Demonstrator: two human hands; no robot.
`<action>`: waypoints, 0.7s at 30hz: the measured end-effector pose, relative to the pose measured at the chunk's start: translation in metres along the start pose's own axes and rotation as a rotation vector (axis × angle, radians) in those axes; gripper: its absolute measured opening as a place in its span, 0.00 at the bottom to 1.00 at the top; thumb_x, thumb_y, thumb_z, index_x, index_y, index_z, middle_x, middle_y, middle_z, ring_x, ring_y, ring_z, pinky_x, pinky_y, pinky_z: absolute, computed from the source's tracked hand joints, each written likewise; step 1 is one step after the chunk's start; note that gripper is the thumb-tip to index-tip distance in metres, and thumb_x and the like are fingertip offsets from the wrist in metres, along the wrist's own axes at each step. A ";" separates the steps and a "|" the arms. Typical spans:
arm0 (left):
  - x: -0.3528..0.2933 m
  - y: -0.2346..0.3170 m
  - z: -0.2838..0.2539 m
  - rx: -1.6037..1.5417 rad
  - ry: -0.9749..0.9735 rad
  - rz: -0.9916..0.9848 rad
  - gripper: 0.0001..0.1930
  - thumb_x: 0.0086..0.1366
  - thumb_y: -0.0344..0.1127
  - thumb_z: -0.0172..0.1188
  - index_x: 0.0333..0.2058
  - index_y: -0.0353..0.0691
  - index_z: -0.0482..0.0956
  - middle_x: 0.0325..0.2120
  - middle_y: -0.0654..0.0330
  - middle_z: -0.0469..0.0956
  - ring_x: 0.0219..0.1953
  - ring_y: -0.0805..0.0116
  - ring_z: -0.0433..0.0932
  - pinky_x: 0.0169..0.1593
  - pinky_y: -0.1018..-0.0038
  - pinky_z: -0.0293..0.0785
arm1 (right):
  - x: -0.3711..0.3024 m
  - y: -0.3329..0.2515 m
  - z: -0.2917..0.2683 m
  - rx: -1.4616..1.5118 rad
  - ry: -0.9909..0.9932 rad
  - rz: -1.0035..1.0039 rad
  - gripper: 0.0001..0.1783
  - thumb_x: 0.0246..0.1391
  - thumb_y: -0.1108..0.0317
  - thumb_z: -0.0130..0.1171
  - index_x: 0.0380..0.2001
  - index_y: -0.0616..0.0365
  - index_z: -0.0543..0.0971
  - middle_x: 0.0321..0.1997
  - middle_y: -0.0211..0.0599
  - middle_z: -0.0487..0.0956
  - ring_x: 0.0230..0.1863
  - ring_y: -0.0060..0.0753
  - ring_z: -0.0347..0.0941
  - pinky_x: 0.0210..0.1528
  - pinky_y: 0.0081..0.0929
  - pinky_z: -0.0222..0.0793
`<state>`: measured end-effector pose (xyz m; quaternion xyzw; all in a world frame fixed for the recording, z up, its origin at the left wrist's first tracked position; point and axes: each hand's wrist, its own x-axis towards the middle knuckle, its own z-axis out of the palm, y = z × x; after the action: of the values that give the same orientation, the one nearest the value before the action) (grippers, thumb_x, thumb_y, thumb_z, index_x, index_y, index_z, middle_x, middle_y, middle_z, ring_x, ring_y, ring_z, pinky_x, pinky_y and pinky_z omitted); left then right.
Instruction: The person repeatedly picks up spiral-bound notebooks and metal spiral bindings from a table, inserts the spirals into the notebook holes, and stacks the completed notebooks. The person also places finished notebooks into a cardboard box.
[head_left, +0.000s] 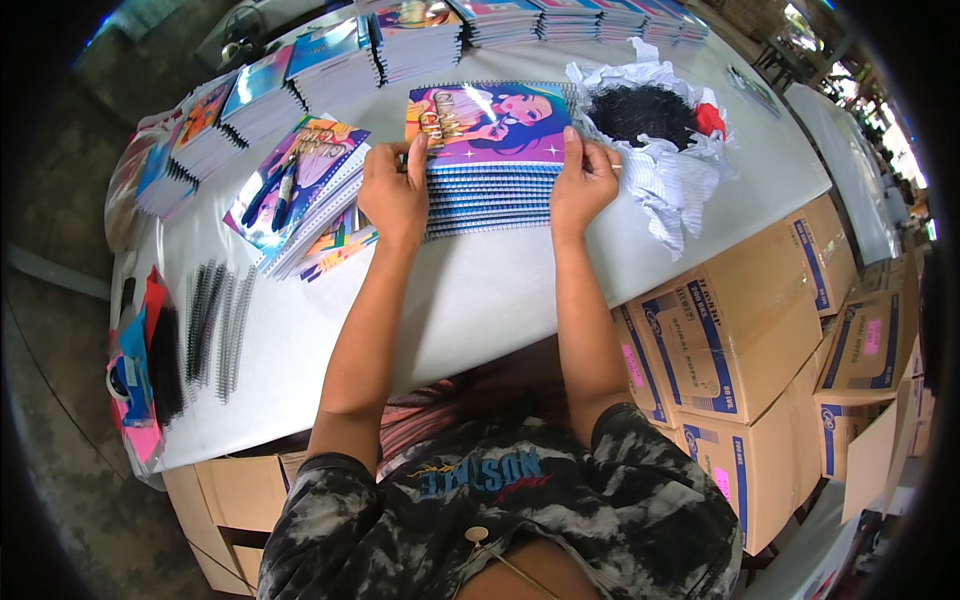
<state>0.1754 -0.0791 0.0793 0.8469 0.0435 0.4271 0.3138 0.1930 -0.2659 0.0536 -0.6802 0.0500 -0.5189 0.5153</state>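
A stack of spiral notebooks stands in front of me, the top one with a purple and yellow illustrated cover. My left hand grips the stack's left side, thumb up against the cover's edge. On the opposite side my right hand is closed round the edge, its thumb at the cover's right border. The fingertips behind the stack are hidden. Left of my left hand lies a pile of punched notebooks without visible coils, with dark pens on top. Crumpled white paper holding black coils sits beside my right hand.
Rows of stacked notebooks line the table's far side. Loose binding coils and a colourful pouch-like bundle lie at the left edge. A red piece rests by the paper. Cardboard boxes are piled at the right.
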 end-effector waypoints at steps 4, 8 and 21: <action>0.020 -0.002 -0.048 0.122 0.135 0.303 0.12 0.56 0.38 0.59 0.35 0.38 0.75 0.32 0.57 0.76 0.36 0.57 0.73 0.38 0.67 0.68 | -0.002 0.002 -0.011 0.131 -0.021 0.024 0.08 0.49 0.69 0.60 0.32 0.61 0.78 0.31 0.34 0.73 0.33 0.29 0.68 0.36 0.26 0.64; 0.011 -0.044 -0.099 0.649 -0.064 0.289 0.19 0.54 0.35 0.59 0.46 0.38 0.72 0.46 0.56 0.73 0.51 0.54 0.68 0.52 0.66 0.64 | -0.012 -0.027 -0.025 0.117 0.075 -0.150 0.11 0.53 0.70 0.54 0.39 0.63 0.75 0.35 0.38 0.73 0.39 0.32 0.67 0.44 0.28 0.61; 0.058 -0.074 -0.157 0.425 -0.479 0.289 0.12 0.50 0.42 0.62 0.33 0.47 0.82 0.33 0.61 0.79 0.42 0.66 0.73 0.55 0.65 0.52 | -0.078 -0.114 -0.017 0.635 -0.582 0.001 0.11 0.51 0.77 0.52 0.39 0.63 0.74 0.37 0.38 0.76 0.38 0.29 0.70 0.44 0.25 0.62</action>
<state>0.1081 0.0777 0.1465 0.9669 -0.0640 0.2375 0.0682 0.0915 -0.1768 0.0872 -0.6060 -0.2592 -0.2947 0.6919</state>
